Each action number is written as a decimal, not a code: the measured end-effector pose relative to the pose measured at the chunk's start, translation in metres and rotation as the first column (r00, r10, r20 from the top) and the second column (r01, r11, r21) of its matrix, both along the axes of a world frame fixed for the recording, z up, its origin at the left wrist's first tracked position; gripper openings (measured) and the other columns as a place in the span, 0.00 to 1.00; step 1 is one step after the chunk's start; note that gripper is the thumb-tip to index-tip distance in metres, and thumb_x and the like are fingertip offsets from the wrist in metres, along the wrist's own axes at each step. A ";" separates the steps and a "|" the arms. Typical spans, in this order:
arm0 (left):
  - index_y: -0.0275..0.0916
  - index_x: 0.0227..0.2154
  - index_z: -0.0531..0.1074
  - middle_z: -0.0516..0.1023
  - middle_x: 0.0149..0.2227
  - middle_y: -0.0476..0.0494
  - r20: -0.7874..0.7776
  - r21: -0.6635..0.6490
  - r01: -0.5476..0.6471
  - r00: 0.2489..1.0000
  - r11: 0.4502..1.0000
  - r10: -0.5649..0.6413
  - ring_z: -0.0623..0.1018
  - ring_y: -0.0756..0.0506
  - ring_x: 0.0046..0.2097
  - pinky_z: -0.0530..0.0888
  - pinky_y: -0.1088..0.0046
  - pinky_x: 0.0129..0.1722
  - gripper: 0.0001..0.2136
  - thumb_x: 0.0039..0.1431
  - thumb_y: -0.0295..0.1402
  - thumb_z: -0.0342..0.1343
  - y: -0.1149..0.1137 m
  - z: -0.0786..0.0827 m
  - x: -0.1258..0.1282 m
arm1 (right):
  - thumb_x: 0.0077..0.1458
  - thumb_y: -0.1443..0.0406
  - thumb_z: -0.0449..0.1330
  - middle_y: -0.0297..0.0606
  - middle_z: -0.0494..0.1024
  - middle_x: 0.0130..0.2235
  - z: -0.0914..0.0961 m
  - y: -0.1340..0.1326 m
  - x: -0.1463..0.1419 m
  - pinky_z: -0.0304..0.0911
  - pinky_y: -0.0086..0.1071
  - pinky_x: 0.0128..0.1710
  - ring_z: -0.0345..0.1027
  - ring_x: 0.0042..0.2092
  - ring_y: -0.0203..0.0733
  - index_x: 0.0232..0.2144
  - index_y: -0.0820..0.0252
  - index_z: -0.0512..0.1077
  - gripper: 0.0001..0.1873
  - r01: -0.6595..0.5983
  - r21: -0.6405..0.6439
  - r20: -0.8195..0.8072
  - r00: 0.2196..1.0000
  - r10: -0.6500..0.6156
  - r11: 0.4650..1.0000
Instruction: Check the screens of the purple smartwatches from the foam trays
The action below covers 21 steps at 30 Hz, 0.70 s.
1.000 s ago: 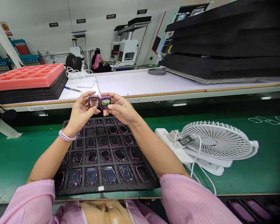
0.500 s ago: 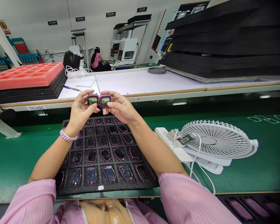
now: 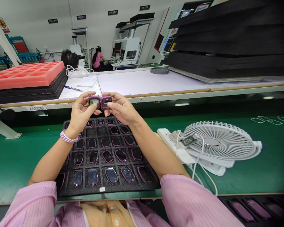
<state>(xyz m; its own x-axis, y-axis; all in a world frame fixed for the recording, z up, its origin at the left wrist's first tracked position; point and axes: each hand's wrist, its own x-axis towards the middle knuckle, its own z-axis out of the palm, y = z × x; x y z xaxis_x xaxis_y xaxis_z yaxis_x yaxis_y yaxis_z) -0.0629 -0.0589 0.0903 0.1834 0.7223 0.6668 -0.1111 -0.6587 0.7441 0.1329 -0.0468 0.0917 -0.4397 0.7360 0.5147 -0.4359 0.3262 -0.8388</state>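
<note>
My left hand (image 3: pixel 82 110) is closed on a purple-framed smartwatch body (image 3: pixel 92 99) without a strap; green and white show on its lit screen, and my thumb lies on the lower part. Right beside it, my right hand (image 3: pixel 121 108) grips a second purple watch body (image 3: pixel 105 101). That screen is mostly dark with a small red patch, and my thumb rests on it. Both are held up side by side, screens facing me. Below them lies a black foam tray (image 3: pixel 99 190) with rows of similar watch bodies (image 3: pixel 111 176) in its compartments.
A white fan (image 3: pixel 222 142) lies on the green bench to the right, beside a power strip (image 3: pixel 167 138) with cables. On the shelf ahead are pink foam trays (image 3: pixel 28 75), a pen (image 3: pixel 73 88) and stacked black foam (image 3: pixel 227 47). Two people sit farther back.
The right watch's screen has gone from green and white to mostly dark with red. My left thumb has shifted slightly up onto its screen. Both hands hold nearly the same place.
</note>
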 end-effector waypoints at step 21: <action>0.44 0.55 0.72 0.80 0.42 0.47 0.008 -0.035 -0.013 1.000 0.999 0.014 0.83 0.52 0.30 0.85 0.76 0.34 0.18 0.63 0.35 0.64 -0.003 -0.001 -0.001 | 0.56 0.54 0.74 0.30 0.75 0.35 -0.004 0.004 -0.004 0.67 0.29 0.29 0.68 0.26 0.31 0.51 0.56 0.71 0.26 0.046 0.018 0.024 0.999 -0.047 0.999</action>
